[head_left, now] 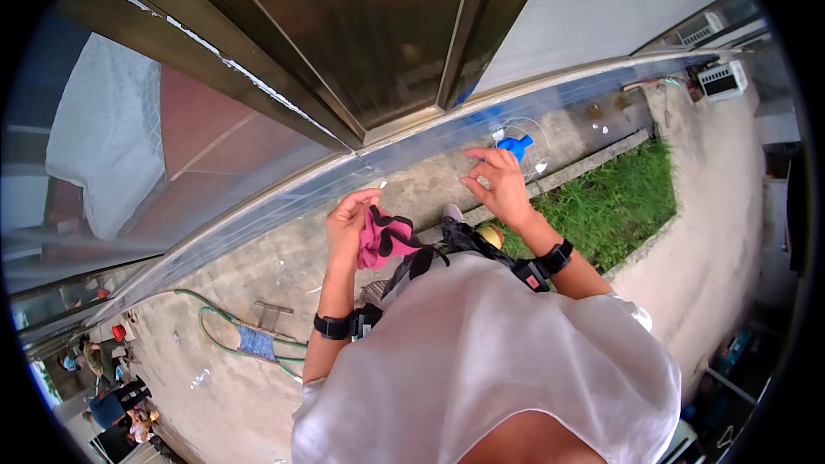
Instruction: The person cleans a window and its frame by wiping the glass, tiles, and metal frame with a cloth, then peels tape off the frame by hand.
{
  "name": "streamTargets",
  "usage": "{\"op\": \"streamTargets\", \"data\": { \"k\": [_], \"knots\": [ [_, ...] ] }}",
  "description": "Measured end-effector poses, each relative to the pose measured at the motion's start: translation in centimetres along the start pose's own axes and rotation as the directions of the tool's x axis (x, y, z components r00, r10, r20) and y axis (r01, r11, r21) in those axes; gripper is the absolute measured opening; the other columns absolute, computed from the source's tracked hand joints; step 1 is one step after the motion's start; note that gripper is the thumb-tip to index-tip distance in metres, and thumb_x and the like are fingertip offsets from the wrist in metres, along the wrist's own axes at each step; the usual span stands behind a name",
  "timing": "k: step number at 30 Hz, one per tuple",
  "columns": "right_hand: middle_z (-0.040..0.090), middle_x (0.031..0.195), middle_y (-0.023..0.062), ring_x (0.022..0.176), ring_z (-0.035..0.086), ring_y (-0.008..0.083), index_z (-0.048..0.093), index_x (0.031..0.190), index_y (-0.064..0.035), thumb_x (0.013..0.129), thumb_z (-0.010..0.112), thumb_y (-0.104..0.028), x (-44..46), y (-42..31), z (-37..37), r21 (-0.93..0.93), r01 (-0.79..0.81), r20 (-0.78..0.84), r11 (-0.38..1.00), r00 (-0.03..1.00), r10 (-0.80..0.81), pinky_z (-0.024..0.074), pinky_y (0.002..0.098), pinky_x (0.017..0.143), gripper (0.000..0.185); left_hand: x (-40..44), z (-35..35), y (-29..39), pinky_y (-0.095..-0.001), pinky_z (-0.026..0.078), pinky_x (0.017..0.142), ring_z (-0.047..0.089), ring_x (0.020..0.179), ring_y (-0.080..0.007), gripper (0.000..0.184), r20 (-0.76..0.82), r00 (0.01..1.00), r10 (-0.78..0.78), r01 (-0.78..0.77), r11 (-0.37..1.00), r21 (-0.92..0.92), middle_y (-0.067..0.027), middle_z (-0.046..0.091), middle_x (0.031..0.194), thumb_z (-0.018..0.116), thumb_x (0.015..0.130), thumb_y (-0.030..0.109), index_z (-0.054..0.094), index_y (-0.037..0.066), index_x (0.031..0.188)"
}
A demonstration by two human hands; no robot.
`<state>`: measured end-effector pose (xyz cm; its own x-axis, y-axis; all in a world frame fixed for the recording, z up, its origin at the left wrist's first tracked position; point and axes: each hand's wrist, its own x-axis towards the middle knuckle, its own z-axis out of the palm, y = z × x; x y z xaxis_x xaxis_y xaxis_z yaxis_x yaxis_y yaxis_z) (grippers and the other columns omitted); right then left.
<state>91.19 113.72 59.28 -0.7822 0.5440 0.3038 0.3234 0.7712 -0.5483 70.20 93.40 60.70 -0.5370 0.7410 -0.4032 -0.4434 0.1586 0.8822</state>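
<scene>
My left hand (347, 222) is closed, with a crumpled pink cloth with black trim (384, 239) hanging from it. A small white piece (383, 184) shows just past its fingertips; whether the fingers touch it I cannot tell. To the right, my right hand (498, 182) is raised, its thumb and fingers curved and apart, and I see nothing in it. Behind its fingertips, lower down, is a blue object (516, 147) with thin pale loops around it. A black band with a small box sits on each forearm.
A brown-framed window (344, 26) and a tiled ledge run along the front. Grass (606, 198) grows behind a low kerb at right. A green hose (206, 326) lies on the concrete at left. Several people (112, 404) are at far lower left. An air-conditioner unit (722, 79) stands at far right.
</scene>
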Motion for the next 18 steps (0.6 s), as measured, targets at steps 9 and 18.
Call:
{"op": "streamTargets", "data": {
  "k": [9,18],
  "knots": [
    [0.046,0.144,0.0098,0.136,0.038,0.0314,0.067,0.113,-0.0087,0.079,0.064,-0.005,-2.7,2.5,-0.1,-0.267,-0.024,0.218,0.963,0.972,0.085,0.0291,0.0583,0.106,0.034,-0.4,-3.9,0.0,-0.0233,0.050,0.060,0.064,0.067,-0.0114,0.022,-0.137,0.989,0.054,-0.068,0.992,-0.104,-0.0071,0.068,0.080,0.063,0.094,0.013,0.066,0.002,0.112],
    [0.046,0.144,0.0104,0.126,0.051,0.0284,0.053,0.132,-0.0081,0.092,0.063,-0.015,0.2,-0.6,-1.4,0.489,-0.286,0.074,0.824,0.955,0.287,0.0415,0.0387,0.103,0.041,-0.4,-1.3,2.2,-0.0274,0.054,0.071,0.066,0.078,-0.0159,0.036,-0.192,0.981,0.038,-0.080,0.973,-0.218,-0.0097,0.067,0.089,0.052,0.101,0.031,0.062,0.001,0.117]
  ]
}}
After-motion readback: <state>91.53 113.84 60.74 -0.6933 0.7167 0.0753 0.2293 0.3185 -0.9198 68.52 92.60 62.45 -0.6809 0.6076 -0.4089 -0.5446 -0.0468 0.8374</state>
